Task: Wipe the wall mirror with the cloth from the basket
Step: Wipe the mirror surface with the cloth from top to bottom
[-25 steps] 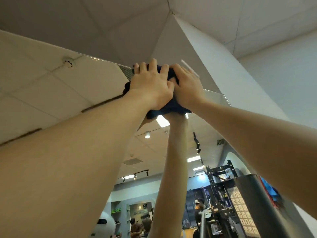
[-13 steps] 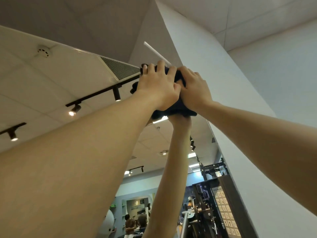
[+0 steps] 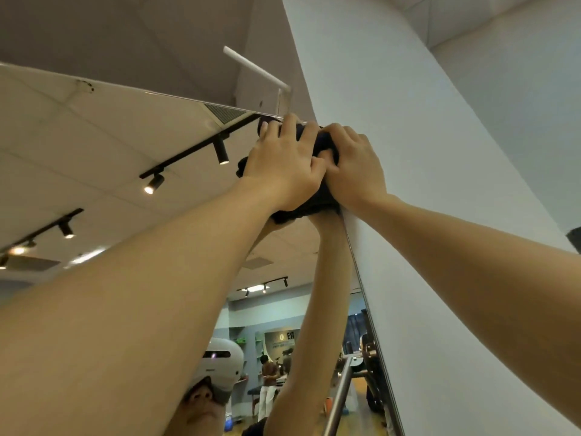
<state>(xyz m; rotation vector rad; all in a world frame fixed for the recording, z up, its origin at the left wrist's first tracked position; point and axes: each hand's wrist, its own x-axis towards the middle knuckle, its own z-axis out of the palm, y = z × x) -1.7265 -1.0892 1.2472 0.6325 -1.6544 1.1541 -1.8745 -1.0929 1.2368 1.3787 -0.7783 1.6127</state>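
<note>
Both hands reach overhead and press a dark cloth (image 3: 317, 199) flat against the upper right corner of the wall mirror (image 3: 125, 146), where the glass meets a white wall (image 3: 440, 184) that runs up beside it. The left hand (image 3: 283, 168) lies spread over the cloth with its fingers extended toward the mirror's top edge; the right hand (image 3: 355, 165) sits beside it, touching it, fingers bent over the bunched fabric, so the two hands bear on the cloth together. Doubling up appears meant to add pressure at full arm's reach, and the corner position suggests the wipe is working along the mirror's edges. Most of the cloth is covered by the hands, with only dark folds showing between the fingers and below the palms, so its size and how it is folded cannot be told. Whether the right hand's fingers actually grip the fabric or only press it is hard to judge. The basket is not in view. The glass reflects the raised arms, ceiling track lights (image 3: 220, 149) and a gym room with distant figures, too small to make out. A white bar (image 3: 254, 67) juts out above the mirror; its purpose is unclear.
</note>
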